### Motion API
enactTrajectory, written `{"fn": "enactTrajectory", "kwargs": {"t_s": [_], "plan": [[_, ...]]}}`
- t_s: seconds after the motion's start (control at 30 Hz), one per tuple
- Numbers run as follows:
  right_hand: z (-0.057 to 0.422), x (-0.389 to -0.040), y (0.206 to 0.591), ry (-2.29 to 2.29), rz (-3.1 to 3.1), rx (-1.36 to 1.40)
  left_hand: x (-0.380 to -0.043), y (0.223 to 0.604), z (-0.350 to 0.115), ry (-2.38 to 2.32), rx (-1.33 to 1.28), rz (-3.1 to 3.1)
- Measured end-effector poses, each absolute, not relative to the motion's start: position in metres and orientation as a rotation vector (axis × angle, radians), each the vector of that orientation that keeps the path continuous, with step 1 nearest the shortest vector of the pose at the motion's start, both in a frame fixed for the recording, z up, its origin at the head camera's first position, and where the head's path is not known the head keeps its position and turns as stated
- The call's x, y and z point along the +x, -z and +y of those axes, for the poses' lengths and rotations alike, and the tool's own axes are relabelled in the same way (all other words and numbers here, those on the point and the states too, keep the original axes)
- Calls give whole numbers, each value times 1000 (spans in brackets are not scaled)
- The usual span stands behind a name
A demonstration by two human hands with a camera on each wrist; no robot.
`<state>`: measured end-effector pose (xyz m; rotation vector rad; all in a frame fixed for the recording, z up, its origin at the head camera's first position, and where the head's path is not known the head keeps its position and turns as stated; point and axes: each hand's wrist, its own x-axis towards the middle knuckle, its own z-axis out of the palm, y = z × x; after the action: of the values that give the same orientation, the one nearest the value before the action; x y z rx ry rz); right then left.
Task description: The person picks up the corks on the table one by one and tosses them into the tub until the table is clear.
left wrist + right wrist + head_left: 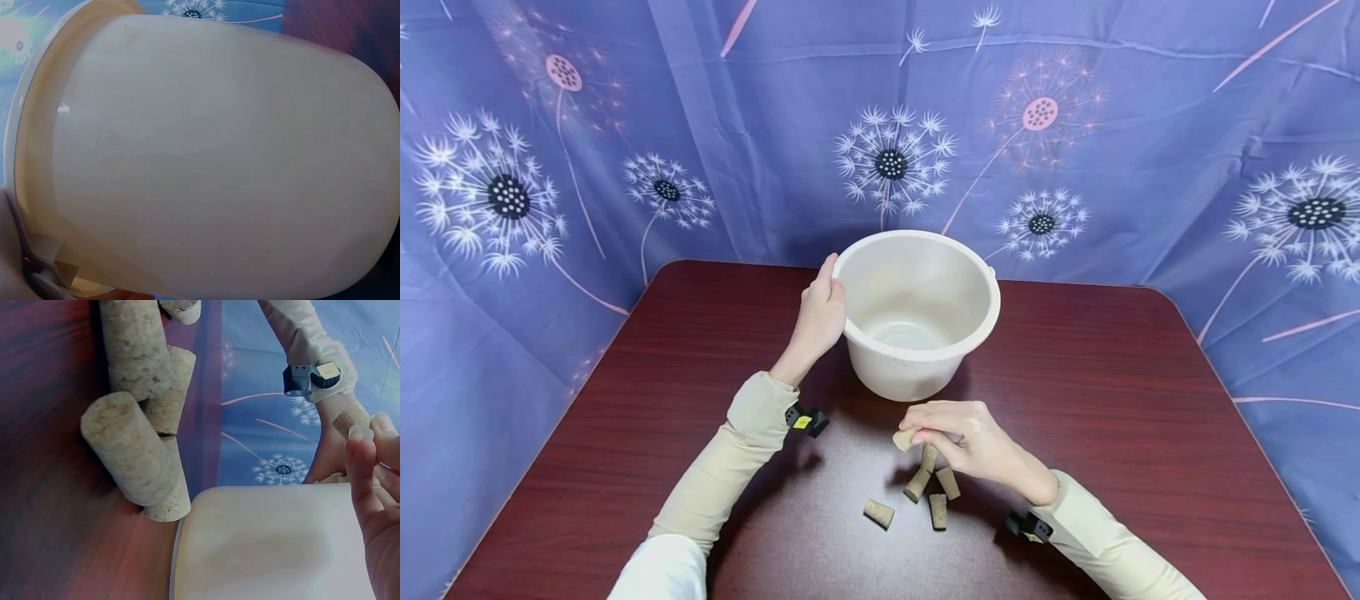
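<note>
My left hand [822, 312] grips the left rim of a white plastic bucket [906, 375], whose bare inside bottom shows in the head view. The left wrist view is mostly filled by the bucket's outer wall [212, 156], with part of the hand [11, 256] at the rim. Just in front of the bucket, my right hand [973, 442] pinches a cork [904, 439] between thumb and fingers. That cork [353, 419] also shows at the fingertips in the right wrist view. Beneath and beside this hand lie several loose corks [938, 511].
One cork [878, 513] lies a little apart to the left of the others. The dark red wooden table [1112, 375] has rounded far corners. Behind it and at both sides hangs a blue cloth [775, 125] with dandelion prints.
</note>
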<state>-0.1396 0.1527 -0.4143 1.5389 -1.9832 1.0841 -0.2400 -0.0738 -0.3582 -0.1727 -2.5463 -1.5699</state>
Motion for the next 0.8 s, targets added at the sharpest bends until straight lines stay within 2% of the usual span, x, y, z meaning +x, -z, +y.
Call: {"fn": "enactTrajectory", "kwargs": {"t_s": [0.8], "plan": [[151, -139, 413, -1114, -1890, 1502, -240, 359, -74, 1571, -171, -2543]]}}
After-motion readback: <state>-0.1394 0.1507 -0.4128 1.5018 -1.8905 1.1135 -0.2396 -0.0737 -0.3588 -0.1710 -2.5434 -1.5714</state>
